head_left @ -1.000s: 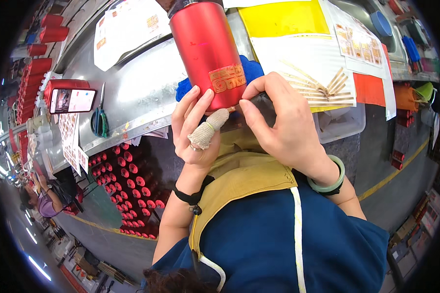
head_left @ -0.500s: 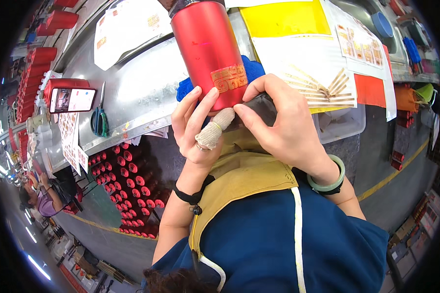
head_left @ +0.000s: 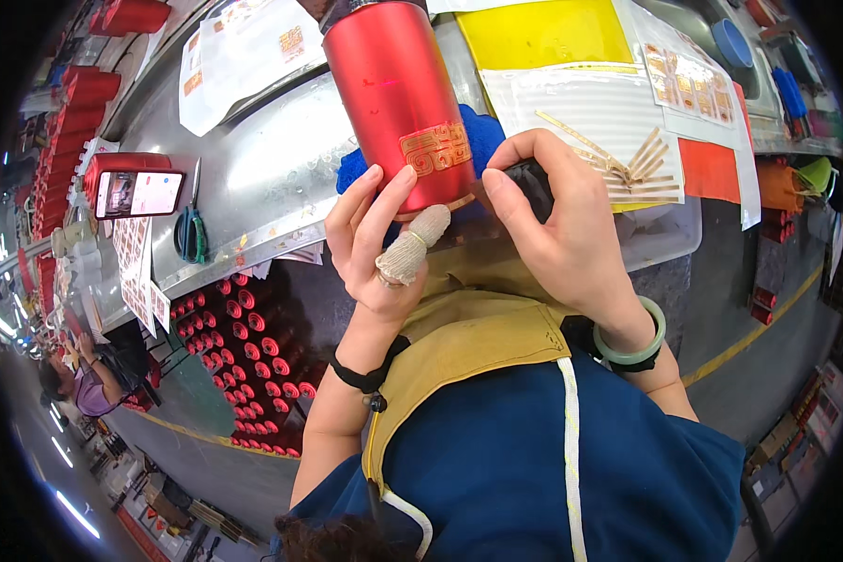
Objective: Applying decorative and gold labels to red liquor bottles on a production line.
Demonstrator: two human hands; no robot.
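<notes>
Red cylinder point(head_left: 398, 94) lies at a slight tilt over a blue cloth point(head_left: 482, 139) on the metal bench point(head_left: 253, 192), near end toward the wearer, between the 2 hands. Gold patterned decal point(head_left: 436, 150) sits on its side close to that end; a thin gold strip point(head_left: 461, 201) shows at the end's edge. Left hand point(head_left: 381, 258): partly curled, gripping the cylinder's near end, 2 bare fingertips on its left side and 1 digit in a beige knit cover point(head_left: 409, 255) at the lower edge. Right hand point(head_left: 562, 225): thumb and forefinger tips brought nearly together just right of the cylinder; cannot tell whether they pinch anything. Dark glossy object point(head_left: 532, 185) visible between that thumb and forefinger; cannot tell if held. To the right, several gold strips point(head_left: 642, 167) fan across a white sheet point(head_left: 553, 98), beside a yellow sheet point(head_left: 548, 36). To the left, 1 phone point(head_left: 139, 193) and 1 pair of scissors point(head_left: 190, 236) with dark teal handles. Below the bench, many red cylindrical pieces point(head_left: 258, 347) stand in rows.
</notes>
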